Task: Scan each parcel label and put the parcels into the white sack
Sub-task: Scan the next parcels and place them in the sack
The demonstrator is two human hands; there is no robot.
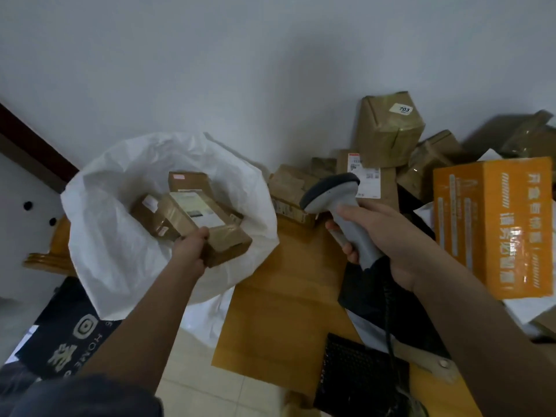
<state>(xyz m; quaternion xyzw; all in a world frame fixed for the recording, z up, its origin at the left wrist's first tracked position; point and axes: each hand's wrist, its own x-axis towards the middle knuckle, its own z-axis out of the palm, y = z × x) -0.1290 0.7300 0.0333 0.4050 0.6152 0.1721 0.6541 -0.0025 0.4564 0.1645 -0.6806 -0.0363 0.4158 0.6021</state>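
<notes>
Head view: the crumpled white plastic sack [120,251] gapes directly beneath the left hand [192,251], which grips a taped brown cardboard parcel [207,227], long axis running away-left. The right hand [388,236] clasps the grey handheld scanner [340,206], farther off.

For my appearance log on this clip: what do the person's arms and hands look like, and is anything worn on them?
Both forearms are bare up to the frame edge, with no sleeves in view. The left hand and the right hand are bare too: no gloves, and no watch, ring or band that I can see. No markings show.
</notes>
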